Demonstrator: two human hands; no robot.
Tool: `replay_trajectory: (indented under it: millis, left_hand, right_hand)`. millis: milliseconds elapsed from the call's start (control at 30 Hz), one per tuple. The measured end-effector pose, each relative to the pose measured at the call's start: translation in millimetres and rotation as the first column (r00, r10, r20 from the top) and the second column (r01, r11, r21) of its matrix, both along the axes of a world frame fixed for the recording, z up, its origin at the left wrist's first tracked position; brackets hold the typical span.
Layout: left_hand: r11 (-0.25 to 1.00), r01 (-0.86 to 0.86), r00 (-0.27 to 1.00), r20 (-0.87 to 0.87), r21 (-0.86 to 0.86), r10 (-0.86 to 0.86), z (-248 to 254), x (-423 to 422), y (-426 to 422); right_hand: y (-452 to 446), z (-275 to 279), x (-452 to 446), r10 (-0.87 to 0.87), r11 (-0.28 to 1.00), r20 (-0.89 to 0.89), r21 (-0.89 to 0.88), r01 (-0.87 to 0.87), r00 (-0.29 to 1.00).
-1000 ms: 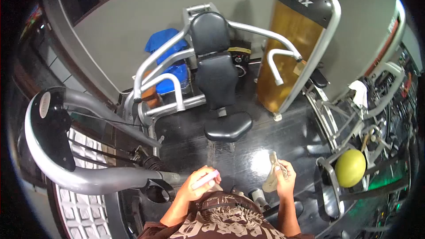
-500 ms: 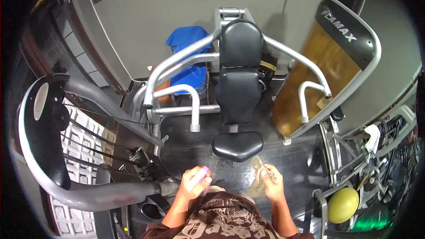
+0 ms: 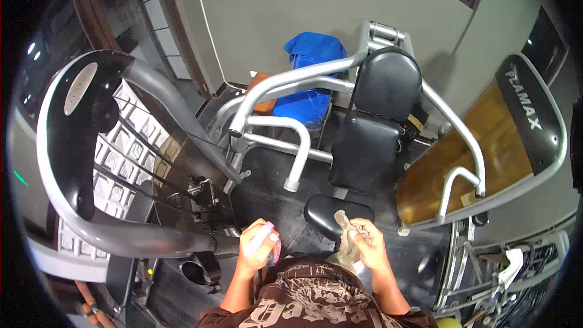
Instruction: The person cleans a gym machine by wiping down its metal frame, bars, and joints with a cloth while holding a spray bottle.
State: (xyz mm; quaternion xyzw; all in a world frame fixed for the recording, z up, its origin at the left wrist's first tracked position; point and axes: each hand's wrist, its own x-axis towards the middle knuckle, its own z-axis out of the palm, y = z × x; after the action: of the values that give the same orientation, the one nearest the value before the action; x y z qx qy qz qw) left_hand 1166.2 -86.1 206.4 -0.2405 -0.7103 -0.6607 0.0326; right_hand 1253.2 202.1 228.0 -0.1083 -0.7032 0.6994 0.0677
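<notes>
My left hand is closed around a pink and white object, perhaps a bottle, held upright in front of my body. A tan cloth hangs from my right hand, whose fingers are pinched on it. The two hands are apart, both just above my dark printed shirt. Beyond the cloth is the black seat of a chest-height machine, with its black backrest behind; I cannot tell whether the cloth touches the seat.
Silver machine arms curve out on both sides of the backrest. A large grey frame stands at the left, a PLAMAX weight tower at the right. A blue chair is behind. A white cloth hangs on a rack at the lower right.
The view has turned left, so the seat machine and tower have shifted right in the picture. Both hands keep hold of their things. The yellow-green ball has nearly left the view at the bottom.
</notes>
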Motion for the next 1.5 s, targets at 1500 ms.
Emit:
replay_trajectory:
  millis: [1500]
  left_hand:
    - [0.748, -0.639, 0.584, 0.52, -0.179, 0.623, 0.9, 8.6, 126.7]
  right_hand:
    - [98.5, 16.3, -178.6, 0.631, 0.776, 0.01, 0.028, -0.631, 0.776]
